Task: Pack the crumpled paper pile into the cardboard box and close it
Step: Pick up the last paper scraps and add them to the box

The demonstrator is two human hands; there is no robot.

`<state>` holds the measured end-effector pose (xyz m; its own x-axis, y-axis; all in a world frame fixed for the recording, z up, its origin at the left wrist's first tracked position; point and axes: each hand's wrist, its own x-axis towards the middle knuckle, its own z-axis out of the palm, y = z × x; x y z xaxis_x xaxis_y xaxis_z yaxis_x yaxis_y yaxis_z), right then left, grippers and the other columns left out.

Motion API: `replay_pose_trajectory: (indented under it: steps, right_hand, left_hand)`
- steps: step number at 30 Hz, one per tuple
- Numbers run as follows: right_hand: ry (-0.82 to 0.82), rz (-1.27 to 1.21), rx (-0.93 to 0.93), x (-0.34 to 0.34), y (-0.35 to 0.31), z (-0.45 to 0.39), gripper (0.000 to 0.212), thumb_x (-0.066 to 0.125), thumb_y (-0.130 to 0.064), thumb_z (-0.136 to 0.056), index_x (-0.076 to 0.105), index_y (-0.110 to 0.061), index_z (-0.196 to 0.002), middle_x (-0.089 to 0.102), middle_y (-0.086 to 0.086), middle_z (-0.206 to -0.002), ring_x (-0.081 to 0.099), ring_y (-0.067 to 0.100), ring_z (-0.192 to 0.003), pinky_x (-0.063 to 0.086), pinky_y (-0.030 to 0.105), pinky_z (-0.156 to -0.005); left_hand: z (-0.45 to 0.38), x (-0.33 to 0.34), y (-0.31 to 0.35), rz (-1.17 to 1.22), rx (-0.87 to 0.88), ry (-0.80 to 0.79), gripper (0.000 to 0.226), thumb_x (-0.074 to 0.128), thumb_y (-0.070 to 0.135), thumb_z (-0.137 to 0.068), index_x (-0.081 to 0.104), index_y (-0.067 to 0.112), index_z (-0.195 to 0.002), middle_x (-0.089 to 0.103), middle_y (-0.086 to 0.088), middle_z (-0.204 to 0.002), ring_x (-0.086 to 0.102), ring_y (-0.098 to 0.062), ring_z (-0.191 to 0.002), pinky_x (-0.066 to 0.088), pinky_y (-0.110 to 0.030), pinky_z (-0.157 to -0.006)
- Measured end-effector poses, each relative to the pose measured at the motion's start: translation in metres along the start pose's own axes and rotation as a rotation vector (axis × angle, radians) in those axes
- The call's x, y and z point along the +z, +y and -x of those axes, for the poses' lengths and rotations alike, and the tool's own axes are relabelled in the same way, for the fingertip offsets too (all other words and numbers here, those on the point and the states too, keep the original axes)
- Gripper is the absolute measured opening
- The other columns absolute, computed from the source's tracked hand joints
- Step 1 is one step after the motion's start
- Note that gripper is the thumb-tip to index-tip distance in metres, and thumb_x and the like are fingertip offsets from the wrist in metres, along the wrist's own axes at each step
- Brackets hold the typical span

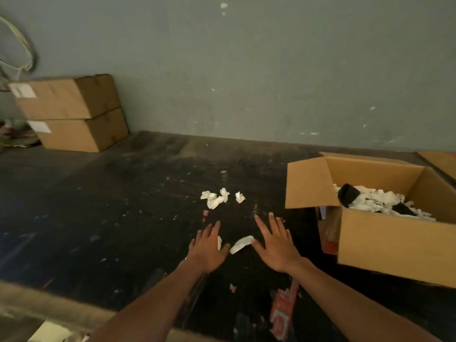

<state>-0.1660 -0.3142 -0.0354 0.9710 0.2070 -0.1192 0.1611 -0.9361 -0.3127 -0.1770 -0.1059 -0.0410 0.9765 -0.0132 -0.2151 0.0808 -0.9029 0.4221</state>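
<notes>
1. Forearms fill the near edge; beyond them both hands hover low over the dark table (123, 193), palms down.
2. Left hand (208, 248): fingers spread wide, holding nothing. A small white scrap shows at its thumb side; I cannot tell if it touches.
3. Right hand (276, 245): fingers also splayed, empty. Its thumb tip lies at the edge of a paper scrap (241, 243) between the two hands.
4. Paper pile (218, 198): only a few crumpled wads left, just ahead of both sets of fingertips.
5. Box (394, 238): right of the right hand, flaps up, already partly full of white paper and something dark.
6. Handling, my read: paper is light, soft, springy; I'd sweep the wads together and cup them from both sides, not pinch.
</notes>
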Motion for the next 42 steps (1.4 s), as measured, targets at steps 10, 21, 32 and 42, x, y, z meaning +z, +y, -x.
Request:
replay_pose_trajectory:
  steps: [10, 21, 32, 42]
  right_hand:
    - [-0.333, -0.093, 0.296, 0.082, -0.005, 0.006, 0.092, 0.035, -0.080, -0.080, -0.032, -0.054, -0.137, -0.035, 0.001, -0.155, -0.011, 0.036, -0.148, 0.005, 0.066, -0.112]
    - [-0.190, -0.031, 0.094, 0.117, -0.047, -0.096, 0.110, 0.031, -0.097, -0.059, -0.037, -0.052, -0.133, -0.040, 0.009, -0.152, -0.031, 0.032, -0.141, -0.011, 0.063, -0.113]
    - [-0.157, 0.127, -0.328, 0.144, -0.102, -0.170, 0.078, 0.036, -0.084, -0.074, 0.021, -0.052, -0.144, -0.020, 0.006, -0.161, -0.026, 0.035, -0.144, -0.012, 0.070, -0.109]
    - [0.055, -0.081, -0.263, 0.131, -0.047, -0.202, 0.020, 0.045, -0.027, -0.100, 0.058, -0.021, -0.113, 0.037, 0.007, -0.149, 0.020, 0.022, -0.146, 0.023, 0.041, -0.119]
  left_hand:
    - [0.024, 0.056, -0.106, -0.064, -0.174, -0.134, 0.087, 0.039, 0.060, -0.094, -0.013, 0.025, -0.155, -0.011, -0.011, -0.165, -0.014, -0.039, -0.149, -0.003, -0.060, -0.119]
    - [-0.058, 0.044, -0.152, -0.240, 0.014, -0.114, 0.059, 0.017, 0.055, -0.100, -0.003, 0.042, -0.154, -0.018, -0.004, -0.163, -0.029, -0.029, -0.144, -0.015, -0.057, -0.116]
    - [-0.222, -0.017, -0.136, 0.095, -0.052, 0.045, 0.068, 0.033, 0.057, -0.098, 0.001, 0.039, -0.155, -0.004, -0.005, -0.166, -0.009, -0.033, -0.151, 0.001, -0.057, -0.120]
    - [-0.325, 0.001, -0.059, -0.171, 0.116, -0.131, 0.091, 0.031, 0.088, -0.076, -0.011, 0.053, -0.149, -0.016, -0.006, -0.164, -0.016, -0.044, -0.147, 0.001, -0.067, -0.116]
